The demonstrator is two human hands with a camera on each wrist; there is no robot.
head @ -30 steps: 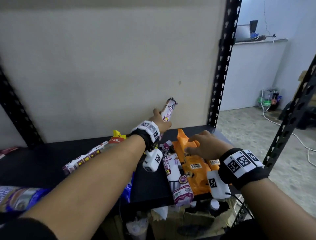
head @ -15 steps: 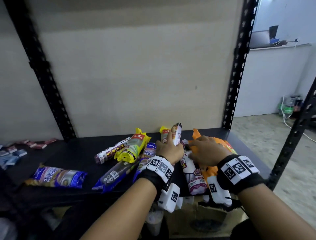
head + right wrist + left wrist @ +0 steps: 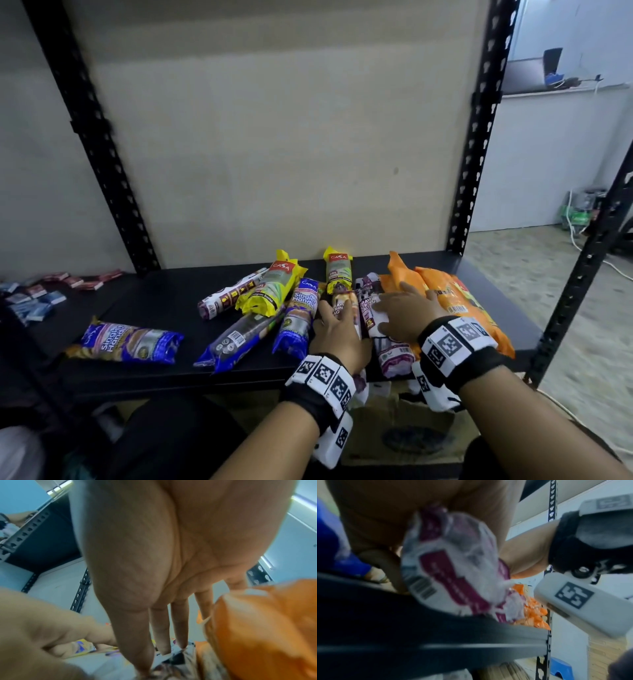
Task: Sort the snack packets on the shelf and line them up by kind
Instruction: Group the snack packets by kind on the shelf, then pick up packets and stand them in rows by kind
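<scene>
My left hand [image 3: 337, 320] grips a white-and-purple packet [image 3: 342, 305] low over the black shelf [image 3: 164, 301]; in the left wrist view this packet [image 3: 453, 561] fills the palm. My right hand [image 3: 402, 305] lies flat with straight fingers [image 3: 161, 628] on a second white-and-purple packet [image 3: 368, 310] and touches the orange packets [image 3: 455, 301] at the right. Blue packets [image 3: 126, 342] [image 3: 239, 337] [image 3: 301, 315], two yellow packets [image 3: 270, 287] [image 3: 338, 270] and a white-and-red packet [image 3: 229, 294] lie mixed to the left.
Black perforated posts [image 3: 469, 171] [image 3: 96, 137] stand at the shelf's back corners before a beige back panel. Several small red and blue packets [image 3: 34, 298] lie on the neighbouring shelf at far left. Below the front edge [image 3: 471, 646] is a cardboard box.
My left hand has brought the white-and-purple packet down from up by the back panel to the shelf, beside the one under my right hand. The right hand has stayed put.
</scene>
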